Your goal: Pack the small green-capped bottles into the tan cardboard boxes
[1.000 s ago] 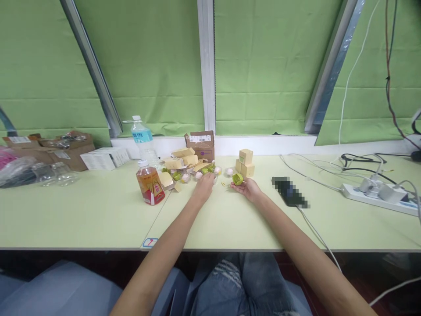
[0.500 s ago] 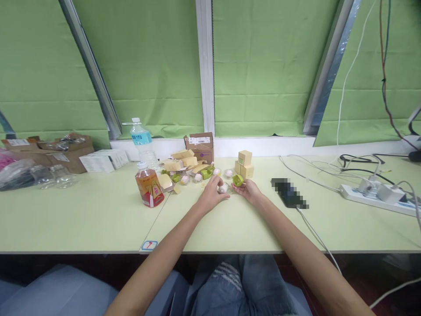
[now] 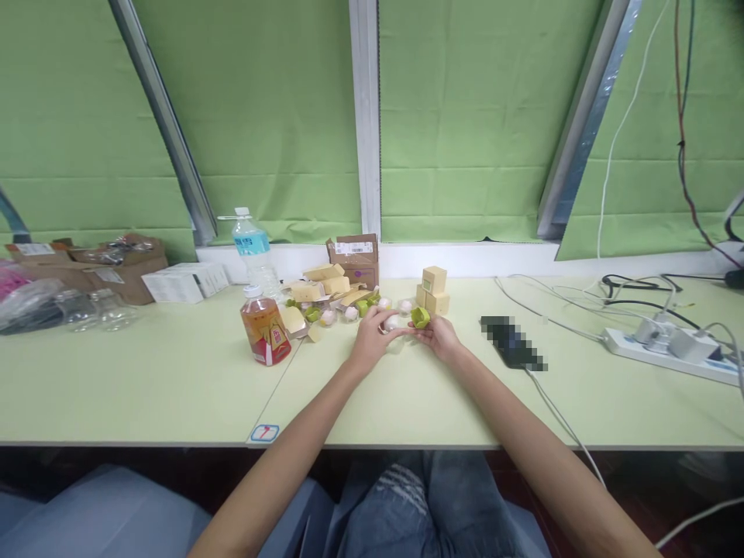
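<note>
My left hand (image 3: 370, 338) is curled round a small whitish ball-like piece (image 3: 394, 322), thumb reaching across below it toward the right hand. In my right hand (image 3: 440, 336), a small green hollow cup-like piece (image 3: 420, 317) is pinched, its opening partly facing me. The two hands nearly meet over the table (image 3: 407, 403). Just beyond them sits another pale round piece (image 3: 405, 307). A row of similar pale pieces (image 3: 328, 318) and green ones (image 3: 312, 315) runs to the left of my left hand.
Small tan boxes (image 3: 434, 292) are stacked behind my right hand; opened tan boxes (image 3: 308, 291) lie heaped left of centre. A tea bottle (image 3: 265, 327) and water bottle (image 3: 254, 256) stand left. At right are a phone (image 3: 511, 345), cables and a power strip (image 3: 674, 353).
My left hand has lifted slightly with the whitish piece and its thumb has swung up toward my right hand. The right hand still holds the green piece, barely moved.
</note>
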Demonstrator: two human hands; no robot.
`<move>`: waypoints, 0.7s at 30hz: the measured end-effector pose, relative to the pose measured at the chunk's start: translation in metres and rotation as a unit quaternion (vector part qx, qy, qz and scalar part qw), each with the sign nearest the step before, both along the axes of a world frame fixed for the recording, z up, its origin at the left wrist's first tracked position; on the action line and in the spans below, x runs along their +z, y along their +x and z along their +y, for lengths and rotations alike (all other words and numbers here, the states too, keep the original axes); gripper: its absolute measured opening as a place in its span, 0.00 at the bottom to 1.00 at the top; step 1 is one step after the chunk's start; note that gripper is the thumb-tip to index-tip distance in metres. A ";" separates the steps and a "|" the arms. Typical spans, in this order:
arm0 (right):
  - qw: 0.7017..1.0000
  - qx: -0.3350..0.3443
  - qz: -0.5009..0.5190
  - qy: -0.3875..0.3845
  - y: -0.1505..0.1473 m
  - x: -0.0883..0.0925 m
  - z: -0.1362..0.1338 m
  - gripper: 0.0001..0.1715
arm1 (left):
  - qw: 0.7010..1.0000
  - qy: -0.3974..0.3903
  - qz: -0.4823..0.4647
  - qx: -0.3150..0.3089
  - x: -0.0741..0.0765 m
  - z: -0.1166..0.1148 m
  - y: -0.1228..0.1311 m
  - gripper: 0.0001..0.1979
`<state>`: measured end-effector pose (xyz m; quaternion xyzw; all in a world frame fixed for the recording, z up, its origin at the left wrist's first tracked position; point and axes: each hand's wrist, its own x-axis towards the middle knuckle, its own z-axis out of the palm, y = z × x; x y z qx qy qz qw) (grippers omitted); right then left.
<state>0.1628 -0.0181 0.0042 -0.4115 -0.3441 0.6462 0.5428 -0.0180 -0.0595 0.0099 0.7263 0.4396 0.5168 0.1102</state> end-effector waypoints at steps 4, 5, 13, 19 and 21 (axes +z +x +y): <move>0.999 0.001 0.016 0.035 -0.002 0.002 -0.002 0.08 | 0.997 0.012 -0.068 -0.037 -0.002 0.001 0.004 0.21; 0.999 0.001 0.025 0.039 -0.003 0.003 -0.003 0.05 | 0.995 0.014 -0.084 -0.043 -0.002 0.001 0.006 0.20; 0.993 0.030 0.058 0.098 -0.012 0.012 -0.014 0.05 | 0.977 -0.048 -0.204 -0.030 0.001 -0.001 0.015 0.19; 0.981 0.051 0.012 0.186 -0.016 0.013 -0.021 0.24 | 0.960 -0.085 -0.265 -0.024 0.005 -0.001 0.013 0.21; 0.976 0.044 -0.022 0.210 -0.013 0.014 -0.022 0.25 | 0.954 -0.088 -0.285 -0.036 0.007 -0.001 0.013 0.22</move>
